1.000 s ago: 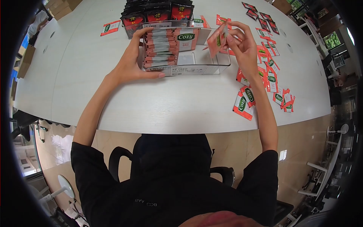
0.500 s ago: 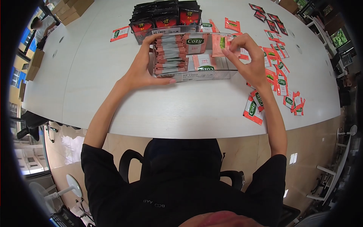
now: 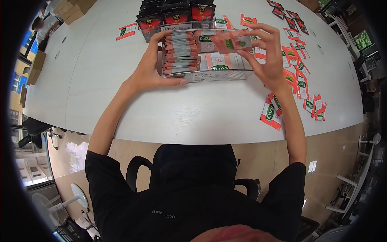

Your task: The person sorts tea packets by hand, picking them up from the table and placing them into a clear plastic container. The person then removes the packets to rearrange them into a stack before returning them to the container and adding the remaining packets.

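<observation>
My left hand [image 3: 149, 66] is wrapped round the left end of a clear plastic box [image 3: 238, 75], thumb along its front wall. Pink sachets [image 3: 181, 50] stand packed in a row in the box's left part, and a few Cozy sachets [image 3: 218, 61] lie flat in its right part. Between the thumb and fingers of my right hand [image 3: 264, 54] is a pink sachet [image 3: 230, 42], tilted above the right part of the box.
Behind the box stands another clear box with black and red sachets [image 3: 177, 15]. Loose Cozy sachets [image 3: 301, 86] are scattered at the right, with dark red sachets [image 3: 291, 23] beyond. One sachet [image 3: 126, 31] lies at left. A person [image 3: 44, 28] is at the far left, near cardboard boxes [image 3: 74, 11].
The sachet in my right hand has turned from upright to slanted and shifted slightly left. My right hand's fingers are spread more. My left hand stays on the box.
</observation>
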Motion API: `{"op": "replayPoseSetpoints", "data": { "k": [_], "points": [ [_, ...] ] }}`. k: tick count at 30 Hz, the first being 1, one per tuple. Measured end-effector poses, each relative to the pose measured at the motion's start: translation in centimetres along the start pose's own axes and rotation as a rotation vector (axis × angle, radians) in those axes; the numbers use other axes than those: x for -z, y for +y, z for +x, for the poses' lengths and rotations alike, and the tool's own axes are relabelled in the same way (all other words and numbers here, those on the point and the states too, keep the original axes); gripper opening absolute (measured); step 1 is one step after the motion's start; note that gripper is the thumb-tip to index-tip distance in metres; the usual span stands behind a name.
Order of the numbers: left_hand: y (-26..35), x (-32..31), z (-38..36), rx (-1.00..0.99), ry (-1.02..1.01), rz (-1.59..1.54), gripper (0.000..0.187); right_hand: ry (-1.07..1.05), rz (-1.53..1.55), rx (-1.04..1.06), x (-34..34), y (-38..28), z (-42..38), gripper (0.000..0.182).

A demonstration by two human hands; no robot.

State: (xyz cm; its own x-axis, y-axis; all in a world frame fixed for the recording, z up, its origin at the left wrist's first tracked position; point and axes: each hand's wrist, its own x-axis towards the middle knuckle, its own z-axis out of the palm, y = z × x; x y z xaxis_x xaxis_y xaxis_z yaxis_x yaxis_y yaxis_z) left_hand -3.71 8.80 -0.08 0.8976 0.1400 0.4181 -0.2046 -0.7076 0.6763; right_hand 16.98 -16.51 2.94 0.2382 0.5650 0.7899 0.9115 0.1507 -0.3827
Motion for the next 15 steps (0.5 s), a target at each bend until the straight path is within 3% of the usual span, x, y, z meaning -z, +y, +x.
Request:
{"op": "replayPoseSetpoints", "data": {
  "k": [2,8,15],
  "points": [
    [-0.08,0.01,-0.03,0.027,-0.005,-0.048,0.122,-0.148,0.000,-0.070,0.39,0.53,-0.28,0.044],
    [0.03,0.02,0.10,-0.041,0.016,0.019,0.116,-0.119,-0.174,0.020,0.65,-0.10,0.29,0.024],
    [0.03,0.04,0.05,-0.049,0.010,0.020,0.117,-0.095,-0.148,0.011,0.66,-0.18,0.11,0.028]
  ]
}}
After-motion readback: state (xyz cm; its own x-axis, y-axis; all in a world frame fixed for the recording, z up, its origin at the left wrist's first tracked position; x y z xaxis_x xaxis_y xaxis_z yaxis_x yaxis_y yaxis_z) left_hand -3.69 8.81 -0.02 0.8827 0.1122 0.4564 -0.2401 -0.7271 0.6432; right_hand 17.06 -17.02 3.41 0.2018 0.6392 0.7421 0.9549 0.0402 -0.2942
